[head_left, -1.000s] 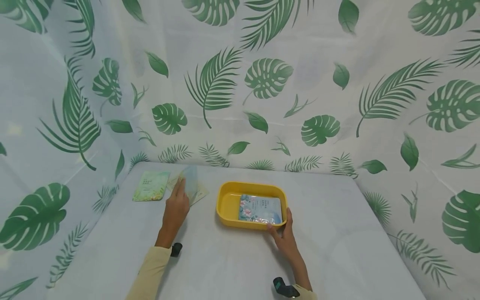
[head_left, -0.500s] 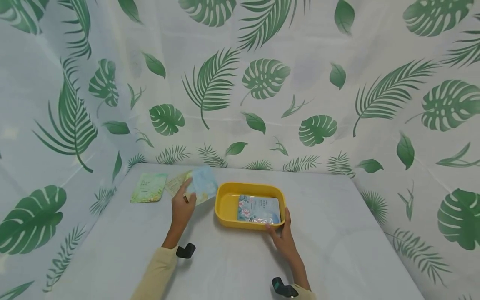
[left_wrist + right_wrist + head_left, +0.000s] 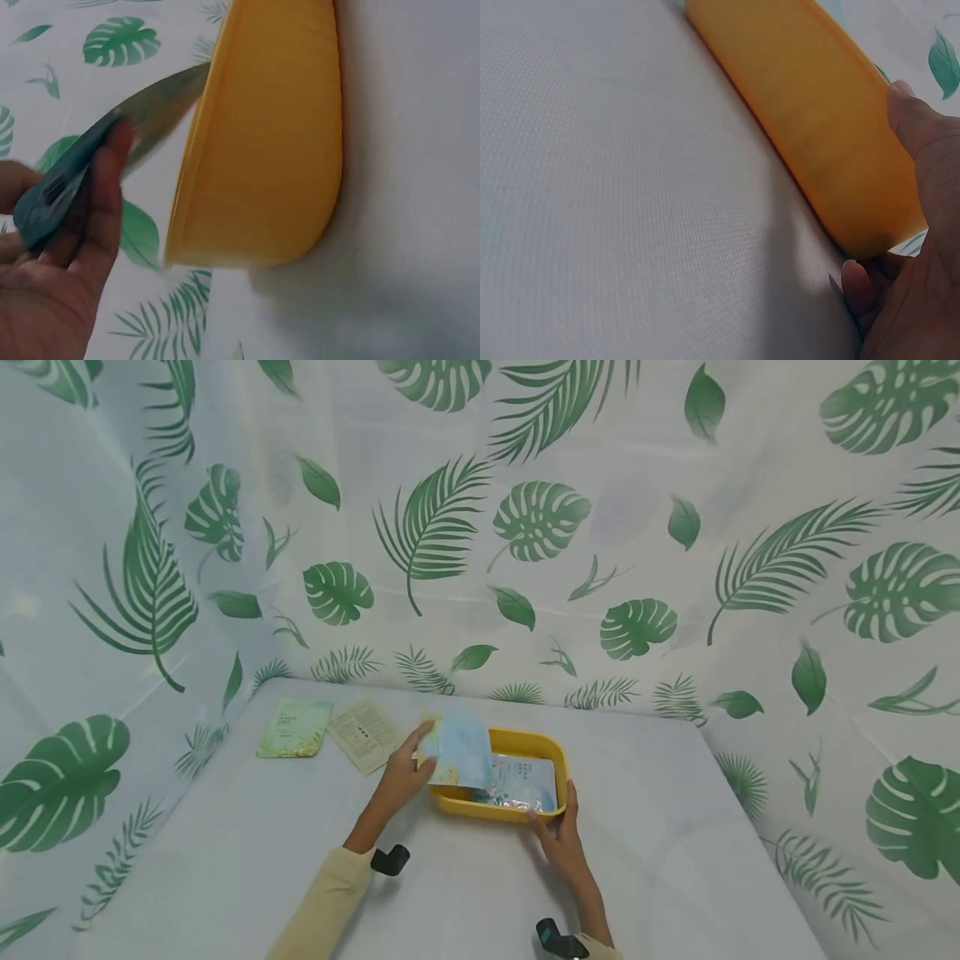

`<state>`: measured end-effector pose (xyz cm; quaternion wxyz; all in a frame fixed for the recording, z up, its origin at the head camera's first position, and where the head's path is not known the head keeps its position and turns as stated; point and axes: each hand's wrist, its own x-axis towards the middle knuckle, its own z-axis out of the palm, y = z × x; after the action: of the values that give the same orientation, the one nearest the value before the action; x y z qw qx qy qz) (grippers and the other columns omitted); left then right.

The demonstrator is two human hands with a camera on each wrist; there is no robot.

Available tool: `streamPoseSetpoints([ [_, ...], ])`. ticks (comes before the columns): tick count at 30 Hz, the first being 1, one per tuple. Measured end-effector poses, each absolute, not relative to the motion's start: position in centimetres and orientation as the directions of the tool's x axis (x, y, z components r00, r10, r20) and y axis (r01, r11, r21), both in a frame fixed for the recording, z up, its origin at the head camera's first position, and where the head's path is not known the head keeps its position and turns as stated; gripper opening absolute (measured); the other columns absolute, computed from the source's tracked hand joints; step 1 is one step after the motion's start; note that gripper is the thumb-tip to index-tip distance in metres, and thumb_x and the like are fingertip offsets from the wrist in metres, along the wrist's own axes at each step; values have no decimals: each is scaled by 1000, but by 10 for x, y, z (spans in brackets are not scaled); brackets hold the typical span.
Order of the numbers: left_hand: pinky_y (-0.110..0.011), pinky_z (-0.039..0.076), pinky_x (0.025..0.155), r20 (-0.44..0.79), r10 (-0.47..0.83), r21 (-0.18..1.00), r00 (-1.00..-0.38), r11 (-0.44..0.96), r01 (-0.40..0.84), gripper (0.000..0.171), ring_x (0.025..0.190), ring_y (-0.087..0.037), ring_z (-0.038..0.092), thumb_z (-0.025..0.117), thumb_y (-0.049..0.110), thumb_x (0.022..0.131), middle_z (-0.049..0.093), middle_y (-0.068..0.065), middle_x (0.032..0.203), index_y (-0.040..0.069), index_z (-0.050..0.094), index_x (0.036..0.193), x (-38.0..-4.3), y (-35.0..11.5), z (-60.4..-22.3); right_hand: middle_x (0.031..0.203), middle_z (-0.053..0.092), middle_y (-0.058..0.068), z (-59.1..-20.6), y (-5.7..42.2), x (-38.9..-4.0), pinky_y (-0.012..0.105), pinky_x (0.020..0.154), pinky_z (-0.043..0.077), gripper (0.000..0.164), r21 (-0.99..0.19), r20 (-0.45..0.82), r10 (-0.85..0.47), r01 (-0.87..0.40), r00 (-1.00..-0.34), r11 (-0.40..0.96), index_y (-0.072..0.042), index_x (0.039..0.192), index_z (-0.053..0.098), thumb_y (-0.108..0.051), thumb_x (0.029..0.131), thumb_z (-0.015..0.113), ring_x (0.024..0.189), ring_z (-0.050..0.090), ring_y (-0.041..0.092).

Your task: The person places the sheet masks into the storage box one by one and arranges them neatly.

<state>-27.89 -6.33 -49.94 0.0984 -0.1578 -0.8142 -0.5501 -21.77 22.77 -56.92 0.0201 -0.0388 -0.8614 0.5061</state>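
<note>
My left hand (image 3: 405,772) pinches a light blue and yellow-green sachet (image 3: 461,752) by its left edge, over the left part of a yellow tray (image 3: 528,742). In the left wrist view the sachet (image 3: 71,176) is seen nearly edge-on, between thumb and fingers beside the tray's wall (image 3: 262,142). A pale blue flowered sachet (image 3: 525,781) lies inside the tray, partly covered by the held one. My right hand (image 3: 564,843) grips the tray's near right corner. In the right wrist view its thumb (image 3: 911,120) lies at the rim, fingers curled near the base.
Left of the tray a beige printed sachet (image 3: 366,737) lies on the white table (image 3: 675,827). Farther left lies a green sachet (image 3: 295,727). A leaf-printed cloth (image 3: 540,635) stands behind the table and along its sides.
My left hand lifts the blue sachet off the beige one and carries it right, over the tray. The right hand keeps its grip on the tray's corner.
</note>
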Motion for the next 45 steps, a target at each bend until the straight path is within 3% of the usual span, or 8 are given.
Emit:
streamPoseSetpoints([
  [4,-31,51,70,245,294,825,-924,438,358,67,70,-6,52,59,7,94,62,-24,126,3,26,153,-284,-43,-500,164,-8,16,-569,227,-217,58,119,9,99,-879,-3,99,50,-995,474,-29,155,-15,-43,94,62,151,-1,40],
  [8,-44,51,88,145,332,805,-932,509,307,73,89,-22,62,61,7,93,64,-23,120,3,21,154,-289,-26,-501,164,-7,17,-570,226,-217,57,119,9,98,-883,8,96,38,-995,468,-27,155,-14,-42,94,62,151,-1,40],
  [12,-49,38,110,83,297,781,-951,573,248,73,130,-35,50,65,5,91,44,-23,147,-1,24,152,-290,-15,-502,164,-6,18,-571,226,-216,59,119,9,98,-881,8,90,36,-996,472,-25,156,-13,-43,94,62,151,-1,41],
  [15,-49,32,114,41,283,726,-958,650,223,71,140,-36,39,66,7,91,38,-22,152,-3,28,150,-290,-8,-502,164,-6,18,-569,228,-216,59,118,10,98,-880,8,88,35,-996,474,-26,156,-13,-42,94,62,151,0,41],
  [25,-46,47,101,-34,305,558,-952,796,235,60,114,-28,60,70,17,90,60,-16,133,1,46,142,-288,12,-509,164,-7,16,-568,230,-217,58,119,8,98,-884,18,83,23,-996,466,-27,156,-13,-42,94,62,151,-3,38],
  [30,-43,51,92,-62,277,554,-959,808,198,56,90,-20,57,68,20,91,64,-13,127,4,48,140,-288,16,-514,164,-7,17,-570,229,-215,59,119,7,97,-888,5,87,36,-996,459,-27,156,-13,-43,95,61,151,-3,40],
  [36,-41,53,74,39,216,535,-976,820,203,43,80,-23,59,66,20,91,62,-16,114,1,55,128,-286,19,-519,164,-7,18,-569,227,-213,60,118,8,98,-885,2,88,39,-996,464,-26,155,-15,-43,95,60,151,-3,41],
  [45,-35,54,72,150,196,514,-969,821,246,22,76,-17,59,65,16,92,67,-8,101,7,68,112,-285,19,-524,164,-7,16,-567,226,-215,59,119,9,97,-879,-8,89,49,-996,475,-27,155,-15,-44,95,59,151,-1,40],
])
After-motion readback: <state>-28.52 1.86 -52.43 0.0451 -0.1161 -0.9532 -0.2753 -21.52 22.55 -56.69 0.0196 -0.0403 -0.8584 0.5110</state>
